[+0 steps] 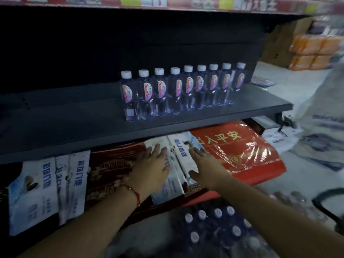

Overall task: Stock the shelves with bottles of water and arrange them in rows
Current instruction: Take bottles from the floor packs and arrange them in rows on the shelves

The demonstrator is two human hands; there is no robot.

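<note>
Several small clear water bottles (181, 92) with white caps stand in one row on the dark shelf board (74, 127), towards its right end. Below the shelf, my left hand (151, 168) and my right hand (203, 164) both reach forward with straight fingers. They lie flat on either side of a white and blue carton (179, 155) that leans under the shelf. A shrink-wrapped pack of bottles (216, 231) with white caps lies on the floor close to me, under my right forearm.
A second white and blue carton (46, 189) leans at the lower left. A red wrapped mat (242, 149) and a dark red one (115, 164) lie under the shelf. Cardboard boxes and orange packs (314, 51) stand at the far right. A white sack (323, 112) sits on the floor.
</note>
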